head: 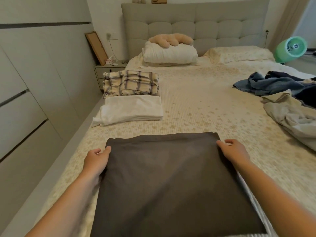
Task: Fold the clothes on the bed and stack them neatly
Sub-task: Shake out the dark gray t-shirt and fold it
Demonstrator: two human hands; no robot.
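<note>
A dark grey folded cloth [171, 182] lies flat on the bed [205, 103] right in front of me. My left hand [96, 161] grips its left edge near the far corner, thumb on top. My right hand [234, 153] grips the right edge near the far corner. Beyond it on the left sit a folded white garment [133, 110] and, behind that, a folded plaid garment [131, 85]. A loose heap lies at the right: blue denim clothes [273, 84] and a pale beige garment [290, 117].
White wardrobe doors [34, 82] run along the left of the bed. A folded white duvet [171, 53] with a plush toy on it lies by the padded headboard. A nightstand [109, 70] stands at the far left and a green fan [292, 48] at the far right.
</note>
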